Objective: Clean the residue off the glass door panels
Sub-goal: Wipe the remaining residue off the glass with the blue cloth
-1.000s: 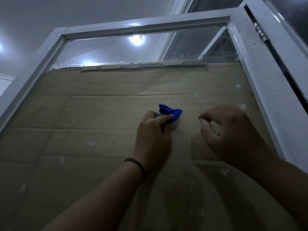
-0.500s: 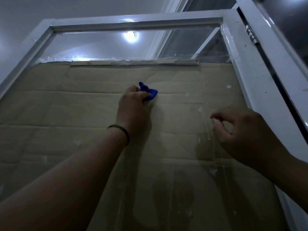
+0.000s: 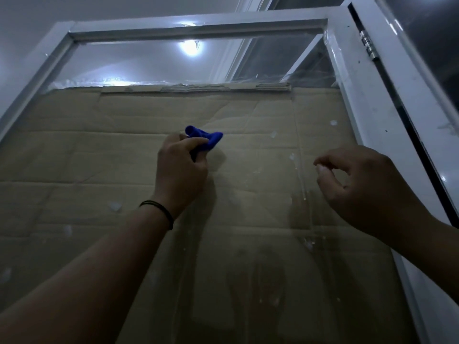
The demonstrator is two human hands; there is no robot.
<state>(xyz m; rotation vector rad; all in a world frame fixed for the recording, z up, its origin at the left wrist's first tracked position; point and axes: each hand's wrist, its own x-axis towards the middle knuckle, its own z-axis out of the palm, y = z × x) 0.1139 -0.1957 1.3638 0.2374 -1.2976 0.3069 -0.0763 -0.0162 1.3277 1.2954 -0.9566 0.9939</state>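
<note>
The glass door [image 3: 248,219], white-framed, has cardboard [image 3: 99,157] behind it and pale spots [image 3: 115,206] of residue. The left hand [image 3: 182,173] grips a blue cloth [image 3: 206,139] against mid-pane. The right hand [image 3: 360,187] hovers right, fingers [image 3: 323,161] curled, pinching thumb to forefinger. No writing legible.

The scene is dim, with a cool grey-blue tone. The main light is a round ceiling lamp [image 3: 190,46] seen through the upper glass [image 3: 149,63], which blooms into white glare. A second bright reflection [image 3: 113,80] lies lower left. Soft shadows fall on the cardboard [image 3: 99,150] beside the hands. The white door frame [image 3: 352,100] bends from wide-angle distortion, and fine detail is soft and noisy.
</note>
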